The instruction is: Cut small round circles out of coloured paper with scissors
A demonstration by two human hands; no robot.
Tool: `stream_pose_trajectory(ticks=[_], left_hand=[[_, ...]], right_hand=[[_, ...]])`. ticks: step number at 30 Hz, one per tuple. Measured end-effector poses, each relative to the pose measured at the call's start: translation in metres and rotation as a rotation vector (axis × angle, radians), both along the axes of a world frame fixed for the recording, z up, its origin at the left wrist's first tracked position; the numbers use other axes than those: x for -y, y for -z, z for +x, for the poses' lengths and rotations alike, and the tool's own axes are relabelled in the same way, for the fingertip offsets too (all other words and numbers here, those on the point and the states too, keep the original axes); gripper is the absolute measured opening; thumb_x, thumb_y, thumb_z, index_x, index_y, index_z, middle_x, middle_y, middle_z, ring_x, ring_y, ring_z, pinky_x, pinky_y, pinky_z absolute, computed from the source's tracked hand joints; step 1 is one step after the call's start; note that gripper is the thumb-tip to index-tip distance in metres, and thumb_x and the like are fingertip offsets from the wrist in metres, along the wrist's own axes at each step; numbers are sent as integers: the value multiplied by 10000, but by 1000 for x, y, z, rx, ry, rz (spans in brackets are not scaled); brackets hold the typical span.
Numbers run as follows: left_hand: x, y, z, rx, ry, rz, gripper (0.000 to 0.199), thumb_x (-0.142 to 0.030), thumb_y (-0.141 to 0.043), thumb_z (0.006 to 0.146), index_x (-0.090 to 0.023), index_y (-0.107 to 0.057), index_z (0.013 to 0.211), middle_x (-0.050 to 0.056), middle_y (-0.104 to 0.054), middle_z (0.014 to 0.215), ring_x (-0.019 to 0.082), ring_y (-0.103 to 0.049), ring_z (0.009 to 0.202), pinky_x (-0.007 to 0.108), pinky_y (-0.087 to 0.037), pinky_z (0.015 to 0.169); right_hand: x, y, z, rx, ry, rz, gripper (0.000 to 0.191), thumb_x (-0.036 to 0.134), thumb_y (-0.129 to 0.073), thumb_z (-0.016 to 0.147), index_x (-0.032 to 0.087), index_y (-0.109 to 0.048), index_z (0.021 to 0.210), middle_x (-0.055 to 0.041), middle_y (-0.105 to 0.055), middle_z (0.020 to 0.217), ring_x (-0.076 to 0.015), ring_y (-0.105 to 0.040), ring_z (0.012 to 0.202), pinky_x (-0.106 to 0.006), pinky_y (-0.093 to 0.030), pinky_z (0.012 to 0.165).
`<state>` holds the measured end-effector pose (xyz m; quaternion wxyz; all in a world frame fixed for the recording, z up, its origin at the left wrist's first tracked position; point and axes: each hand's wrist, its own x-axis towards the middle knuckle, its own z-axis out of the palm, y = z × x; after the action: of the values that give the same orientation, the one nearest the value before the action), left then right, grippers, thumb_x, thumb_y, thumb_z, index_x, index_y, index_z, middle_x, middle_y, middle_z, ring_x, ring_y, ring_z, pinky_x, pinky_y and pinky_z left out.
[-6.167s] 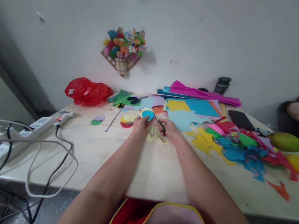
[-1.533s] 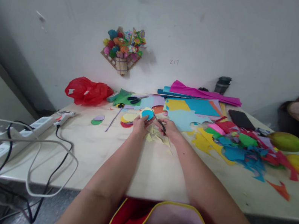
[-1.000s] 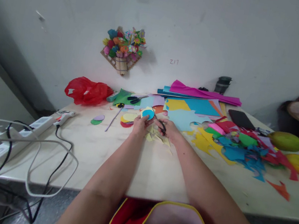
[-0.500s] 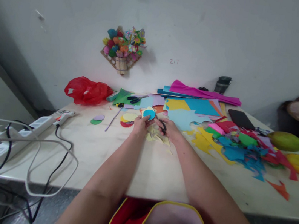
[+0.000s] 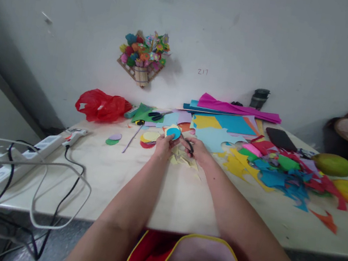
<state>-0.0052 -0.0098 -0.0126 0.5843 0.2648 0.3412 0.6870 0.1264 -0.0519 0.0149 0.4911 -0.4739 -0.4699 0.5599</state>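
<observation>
My left hand (image 5: 164,145) pinches a blue paper circle (image 5: 174,133) lying against a pale yellow paper (image 5: 169,126), near the middle of the table. Black-handled scissors (image 5: 189,145) are in my right hand (image 5: 198,149), their blades pointing at the right edge of the papers. Pale yellow scraps (image 5: 184,160) lie under and between my hands. Just left of my left hand is a pile of cut circles, with a yellow one (image 5: 150,137) on top. Farther left lie a lilac circle (image 5: 115,136) and a green one (image 5: 112,142).
Coloured sheets (image 5: 216,138) and a heap of scraps (image 5: 283,175) spread to the right, beside a phone (image 5: 281,139) and mangoes (image 5: 333,164). A red bag (image 5: 101,106), second scissors (image 5: 157,115) and a power strip (image 5: 8,174) with cables are on the left.
</observation>
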Motion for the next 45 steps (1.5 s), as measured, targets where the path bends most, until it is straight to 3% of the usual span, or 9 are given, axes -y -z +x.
stream_pose_trajectory(ticks=[5,18,28,33,41,45], left_hand=[[1,-1,0,-5,-3,-6,239,-112,-764,680,-138,-667,896,66,-725,729,250,-766,792,335,-596,754],[5,-7,1,28,-14,-24,172,-64,-728,697,-109,-654,846,60,-719,732,181,-734,644,246,-563,617],[5,-8,2,33,-44,-56,202,-57,-706,695,-120,-659,881,53,-719,705,184,-734,643,247,-576,630],[4,-7,2,30,-63,-63,255,-75,-702,692,-119,-672,942,77,-732,734,246,-768,765,302,-599,703],[6,-10,3,55,-77,-80,142,-31,-671,714,-110,-661,831,62,-705,664,204,-742,667,277,-599,670],[6,-11,3,57,-88,-94,131,-24,-689,719,-98,-664,825,76,-707,681,237,-765,752,306,-607,725]], right_hand=[[-1,1,1,-5,-1,4,194,226,-809,794,151,-637,846,62,-494,434,-55,-369,345,-153,-300,331],[-5,6,0,-4,10,11,270,238,-854,711,161,-629,838,69,-483,412,-70,-375,346,-169,-274,333],[-3,1,-2,30,19,12,259,228,-848,710,165,-622,820,71,-472,395,-74,-356,344,-183,-273,337],[-4,2,-3,25,29,-5,260,219,-839,710,166,-618,836,68,-469,387,-77,-355,344,-181,-267,332],[-8,5,-2,11,18,7,219,257,-820,723,176,-629,795,59,-464,400,-90,-377,336,-194,-265,318],[-9,7,-2,7,11,19,236,250,-838,711,176,-630,793,59,-471,414,-89,-394,351,-189,-278,323]])
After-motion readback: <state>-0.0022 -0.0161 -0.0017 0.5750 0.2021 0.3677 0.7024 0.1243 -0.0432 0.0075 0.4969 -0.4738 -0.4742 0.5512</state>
